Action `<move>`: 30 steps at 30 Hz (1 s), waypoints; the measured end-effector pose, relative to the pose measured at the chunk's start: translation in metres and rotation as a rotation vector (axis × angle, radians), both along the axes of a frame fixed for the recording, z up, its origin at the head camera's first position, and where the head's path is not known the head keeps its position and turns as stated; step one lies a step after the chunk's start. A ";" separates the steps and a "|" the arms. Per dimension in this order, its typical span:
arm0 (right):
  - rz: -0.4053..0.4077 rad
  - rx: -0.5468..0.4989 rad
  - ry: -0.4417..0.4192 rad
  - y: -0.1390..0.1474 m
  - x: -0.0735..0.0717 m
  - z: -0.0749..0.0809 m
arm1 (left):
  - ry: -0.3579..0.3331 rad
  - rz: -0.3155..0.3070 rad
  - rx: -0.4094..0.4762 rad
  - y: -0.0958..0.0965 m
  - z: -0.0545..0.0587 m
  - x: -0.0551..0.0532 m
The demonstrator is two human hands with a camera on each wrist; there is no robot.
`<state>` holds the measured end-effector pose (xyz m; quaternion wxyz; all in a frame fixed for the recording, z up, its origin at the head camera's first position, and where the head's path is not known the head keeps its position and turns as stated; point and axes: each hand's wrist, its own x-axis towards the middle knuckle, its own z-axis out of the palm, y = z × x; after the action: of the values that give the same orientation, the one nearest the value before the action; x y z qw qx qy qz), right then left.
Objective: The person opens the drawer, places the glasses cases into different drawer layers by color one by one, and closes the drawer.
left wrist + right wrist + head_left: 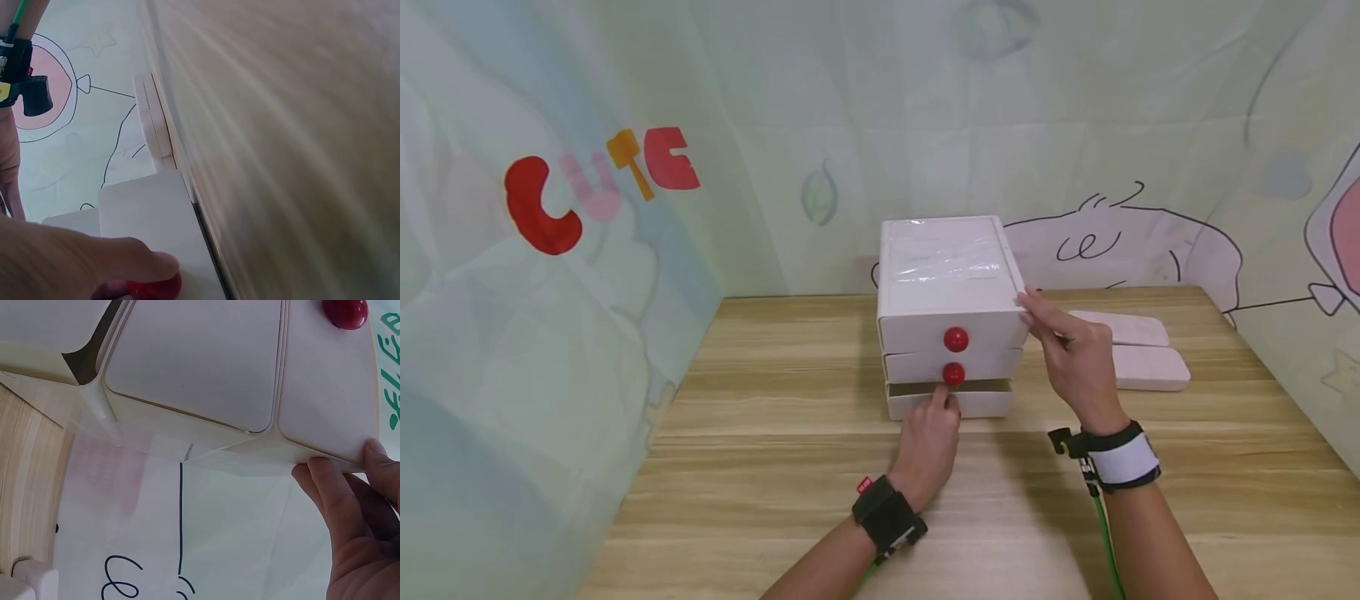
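A small white drawer cabinet (940, 250) with three stacked drawers stands on the table. Red round knobs mark the top drawer (910, 335) and the middle drawer (913, 367). The bottom drawer (988, 406) is pulled out a little, with a dark gap above its front. My left hand (928, 440) pinches the bottom drawer's red knob (159, 289), which it mostly hides in the head view. At the cabinet's upper right front corner my right hand (1078, 362) grips the edge, thumb on the front and fingers against the side.
Two flat white pieces (1152, 368) lie side by side on the wooden table (760, 467), right of the cabinet. A printed cloth backdrop (820, 108) rises behind and at both sides. Green cables (1105, 533) run from the wrist cameras.
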<state>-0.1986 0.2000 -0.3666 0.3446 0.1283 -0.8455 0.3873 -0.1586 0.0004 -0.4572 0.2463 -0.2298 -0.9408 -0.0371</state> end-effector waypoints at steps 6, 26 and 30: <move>-0.001 0.000 0.001 0.000 0.000 0.001 | -0.002 -0.010 -0.007 0.000 0.002 0.003; 0.005 0.004 0.006 0.001 0.000 0.000 | -0.038 -0.065 -0.009 -0.003 0.003 0.021; 0.002 0.003 -0.004 0.001 0.000 0.000 | -0.051 -0.068 -0.022 -0.002 0.005 0.024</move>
<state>-0.1982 0.2008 -0.3667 0.3424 0.1291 -0.8466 0.3866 -0.1343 -0.0017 -0.4517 0.2184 -0.2631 -0.9388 -0.0410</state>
